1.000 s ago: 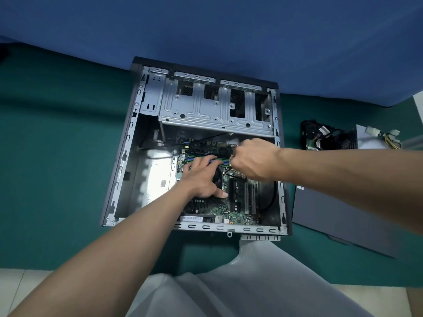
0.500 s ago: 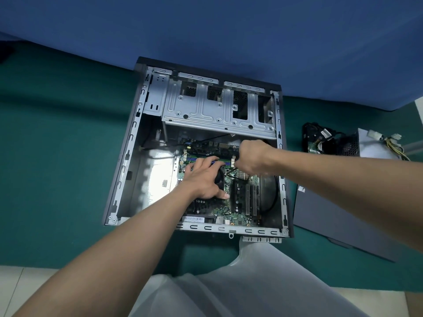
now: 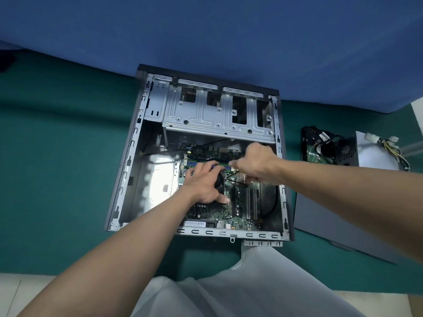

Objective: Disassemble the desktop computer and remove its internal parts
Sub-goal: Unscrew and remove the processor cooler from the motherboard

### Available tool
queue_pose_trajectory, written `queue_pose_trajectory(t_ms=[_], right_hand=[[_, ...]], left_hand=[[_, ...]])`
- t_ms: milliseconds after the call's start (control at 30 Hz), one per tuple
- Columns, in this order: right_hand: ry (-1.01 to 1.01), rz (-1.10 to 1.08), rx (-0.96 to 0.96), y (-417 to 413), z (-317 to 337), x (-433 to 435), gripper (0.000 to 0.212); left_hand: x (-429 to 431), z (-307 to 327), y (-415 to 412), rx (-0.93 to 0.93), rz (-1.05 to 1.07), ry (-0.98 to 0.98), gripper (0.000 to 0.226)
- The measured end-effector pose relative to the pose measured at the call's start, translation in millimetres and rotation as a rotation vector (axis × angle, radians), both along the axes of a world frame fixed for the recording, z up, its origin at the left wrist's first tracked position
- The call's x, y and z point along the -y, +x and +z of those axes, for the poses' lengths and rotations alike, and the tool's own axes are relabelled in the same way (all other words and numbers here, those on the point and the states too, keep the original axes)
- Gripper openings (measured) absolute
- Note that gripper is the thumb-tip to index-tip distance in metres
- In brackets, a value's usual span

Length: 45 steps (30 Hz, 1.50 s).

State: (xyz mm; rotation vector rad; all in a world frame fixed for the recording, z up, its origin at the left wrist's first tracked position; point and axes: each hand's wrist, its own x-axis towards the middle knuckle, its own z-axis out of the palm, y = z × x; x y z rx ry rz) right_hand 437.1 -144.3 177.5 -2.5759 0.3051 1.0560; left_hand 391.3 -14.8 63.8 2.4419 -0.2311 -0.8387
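The open desktop case (image 3: 124, 177) lies flat on a green mat, with its motherboard (image 3: 240, 223) still inside. My left hand (image 3: 201, 184) lies spread over the black CPU cooler (image 3: 219, 184), and its fingertips reach the memory sticks (image 3: 225, 167). My right hand (image 3: 256, 163) sits at the right end of those sticks, fingers curled down by the white latch. What its fingertips pinch is hidden beneath the hand. A thin black cable (image 3: 235, 182) runs under it. An empty metal drive cage (image 3: 206, 120) spans the far end of the case.
To the right of the case lie a removed drive with cables (image 3: 320, 147), a power supply (image 3: 375, 154) with its wire bundle, and the grey side panel (image 3: 338, 216). A blue cloth (image 3: 206, 30) hangs behind. White clothing (image 3: 251, 289) fills the near edge.
Both hands stay on the same spots inside the case. My right hand has turned slightly at the end of the memory sticks; the view has shifted a little.
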Motion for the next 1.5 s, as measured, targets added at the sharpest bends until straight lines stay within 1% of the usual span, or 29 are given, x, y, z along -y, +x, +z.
queue_pose_trajectory(t_ms=[33, 67, 100, 133, 200, 267, 367, 400, 433, 467, 500, 533, 567, 633, 700, 733, 767, 833, 900, 1033, 1100, 1167, 1200, 1233, 1300, 1333, 1367, 1433, 1500], right_hand=[[0.029, -0.196, -0.143, 1.6, 0.5, -0.9, 0.019], [0.033, -0.289, -0.256, 1.7, 0.8, -1.3, 0.019], [0.018, -0.281, -0.309, 1.8, 0.6, -0.4, 0.019], [-0.019, -0.202, -0.296, 2.1, -0.9, -1.2, 0.019], [-0.127, 0.130, -0.133, 1.5, -2.8, -4.3, 0.015], [-0.261, 0.576, 0.030, 0.6, 2.4, -6.2, 0.017], [-0.456, 1.282, 0.260, -0.8, 11.0, -6.4, 0.037], [-0.486, 1.467, 0.329, -1.4, 11.4, -6.3, 0.040], [-0.505, 1.594, 0.372, -1.1, 10.7, -4.8, 0.040], [-0.501, 1.630, 0.393, -1.3, 9.8, -6.0, 0.039], [-0.461, 1.584, 0.382, -1.4, 8.8, -7.5, 0.034], [-0.390, 1.453, 0.348, -0.6, 7.6, -9.2, 0.028], [-0.316, 1.260, 0.302, 1.0, 6.9, -12.0, 0.026], [-0.180, 0.772, 0.126, 6.5, 5.6, -15.5, 0.033], [-0.035, 0.172, -0.088, 12.0, 4.2, -13.6, 0.025], [0.003, -0.075, -0.186, 12.2, 3.9, -11.9, 0.021], [-0.004, -0.192, -0.256, 11.9, 4.2, -10.3, 0.021], [-0.045, -0.188, -0.291, 9.8, 4.0, -11.6, 0.020], [-0.104, -0.003, -0.189, 8.7, 4.3, -16.5, 0.017], [-0.349, 0.698, 0.076, 7.1, 5.4, -25.8, 0.009], [-0.478, 1.124, 0.209, 5.2, 7.3, -31.9, 0.016], [-0.502, 1.496, 0.339, 5.5, 7.2, -36.0, 0.022], [-0.487, 1.577, 0.365, 6.5, 7.5, -37.5, 0.026], [-0.452, 1.587, 0.377, 7.5, 6.8, -38.3, 0.028], [-0.325, 1.413, 0.337, 7.2, 5.0, -38.7, 0.028], [-0.257, 1.236, 0.308, 6.5, 3.6, -37.4, 0.031], [-0.212, 1.022, 0.276, 6.3, 3.1, -35.8, 0.034], [-0.127, 0.482, 0.150, 10.6, 2.8, -29.2, 0.032], [-0.054, -0.002, -0.120, 15.7, 3.4, -22.1, 0.021]], left_hand=[[-0.3, -0.2, -0.3, 0.002, 0.004, -0.002, 0.100], [-0.3, -0.4, -0.1, 0.005, 0.005, -0.003, 0.100], [-0.1, -0.9, 0.1, 0.008, 0.005, -0.004, 0.100], [0.3, -1.5, 0.0, 0.010, 0.006, -0.004, 0.100], [0.9, -1.8, -0.4, 0.012, 0.008, 0.004, 0.101], [2.1, -1.8, 0.0, 0.012, 0.009, 0.008, 0.101], [2.2, -2.4, 0.0, 0.016, 0.004, 0.021, 0.101], [2.0, -2.6, 0.0, 0.015, 0.003, 0.025, 0.102], [1.8, -2.7, -0.1, 0.013, 0.002, 0.027, 0.102], [1.7, -2.7, -0.1, 0.012, 0.001, 0.028, 0.102], [1.6, -2.7, -0.1, 0.011, -0.001, 0.027, 0.103], [1.4, -2.4, -0.1, 0.010, -0.002, 0.024, 0.103], [1.2, -2.4, 0.0, 0.011, 0.000, 0.018, 0.103], [0.2, -2.8, -0.2, 0.020, 0.005, 0.009, 0.101], [-0.2, -3.7, -0.6, 0.023, 0.007, 0.001, 0.101], [0.1, -4.1, -0.6, 0.021, 0.010, -0.004, 0.101], [0.3, -4.1, -0.3, 0.020, 0.011, -0.004, 0.101], [0.4, -4.2, 0.6, 0.018, 0.009, -0.004, 0.101], [0.6, -4.9, 0.1, 0.018, 0.009, -0.003, 0.101], [0.8, -4.6, -0.5, 0.026, 0.006, 0.008, 0.102], [1.6, -3.9, -1.0, 0.027, 0.002, 0.028, 0.101], [2.6, -3.0, -1.6, 0.027, 0.003, 0.048, 0.098], [2.7, -2.9, -1.7, 0.027, 0.009, 0.053, 0.097], [2.5, -3.1, -1.7, 0.029, 0.015, 0.051, 0.096], [1.9, -3.8, -1.4, 0.032, 0.014, 0.036, 0.098], [1.6, -3.9, -1.3, 0.034, 0.008, 0.028, 0.099], [1.3, -4.3, -0.9, 0.034, 0.006, 0.018, 0.100], [0.7, -5.4, -0.2, 0.031, 0.010, -0.006, 0.103], [0.4, -6.2, -0.2, 0.035, 0.017, -0.016, 0.102]])
